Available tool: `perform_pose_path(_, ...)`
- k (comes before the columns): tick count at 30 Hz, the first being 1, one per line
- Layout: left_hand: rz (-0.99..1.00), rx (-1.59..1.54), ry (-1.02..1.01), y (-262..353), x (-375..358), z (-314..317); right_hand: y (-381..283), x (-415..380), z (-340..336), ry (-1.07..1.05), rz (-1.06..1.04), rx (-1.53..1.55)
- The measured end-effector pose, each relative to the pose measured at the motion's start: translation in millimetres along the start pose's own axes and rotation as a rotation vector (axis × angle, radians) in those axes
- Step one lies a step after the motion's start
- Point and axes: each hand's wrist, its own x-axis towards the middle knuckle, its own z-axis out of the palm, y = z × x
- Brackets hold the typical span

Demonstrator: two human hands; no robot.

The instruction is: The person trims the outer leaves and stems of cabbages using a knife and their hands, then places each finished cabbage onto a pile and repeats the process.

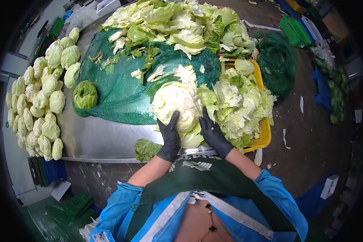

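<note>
Item under examination: one pale lettuce head, positioned at the near edge of the metal counter, between the green net and the leaf-filled yellow crate. It is clasped from both sides by black-gloved hands: the left hand curves about the near left flank, thumb laid on the surface; the right hand sets extended fingers along the right flank, apart from the thumb. Firmness of the pressure cannot be told. Handling assessment: the head is judged moderately heavy for its bulk, with a firm core under brittle, easily torn outer leaves; any surface moisture would make it slippery against gloves. Recommended hold is low and wide around the body, palms cupped, since loose leaves would probably tear away if gripped alone. Detached leaves at the counter edge appear limp and light. Markings: the dark green apron bears a white print with partial lettering above it, foreshortened and not legible. A small patch on the blue clothing cannot be read. No brand is identifiable on the yellow crate or the net.
</note>
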Motion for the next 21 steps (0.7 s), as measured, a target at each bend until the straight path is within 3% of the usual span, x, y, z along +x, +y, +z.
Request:
perform_pose_path(6, -0.014, 0.039, 0.004, 0.6, -1.1, 0.4, -1.0, -24.9, 1.0, -0.028, 0.043, 0.045)
perform_pose_path(9, -0.053, 0.004, 0.034, 2.3, 4.9, -0.2, 15.6, -32.1, 13.0, -0.02, 0.03, -0.079)
perform_pose_path(11, -0.033, 0.008, 0.038, 3.3, -0.6, 5.5, 28.6, -35.0, 18.4, 0.146, -0.154, -0.17)
perform_pose_path(12, -0.036, 0.009, 0.034, 3.2, -1.0, 4.6, 21.9, -35.2, 14.5, 0.149, -0.151, -0.17)
perform_pose_path(14, -0.056, 0.019, 0.031, 2.9, 0.5, 3.6, 2.9, -30.2, 0.2, 0.086, 0.067, -0.085)
perform_pose_path(15, -0.059, 0.017, 0.028, 3.0, -0.8, 2.9, 18.6, -26.2, 4.3, 0.171, -0.111, -0.281)
perform_pose_path(16, -0.06, 0.045, 0.008, 3.7, -4.2, 1.6, 56.8, -11.0, 17.3, 0.328, -0.311, -0.856)
perform_pose_path(18, -0.059, 0.071, -0.017, 5.4, -10.8, 2.3, 34.1, 21.3, -27.3, 0.333, -0.02, -0.456)
perform_pose_path(21, -0.031, 0.081, -0.032, 10.9, -16.5, 8.9, -8.9, 26.9, -31.4, 0.404, -0.199, -0.195)
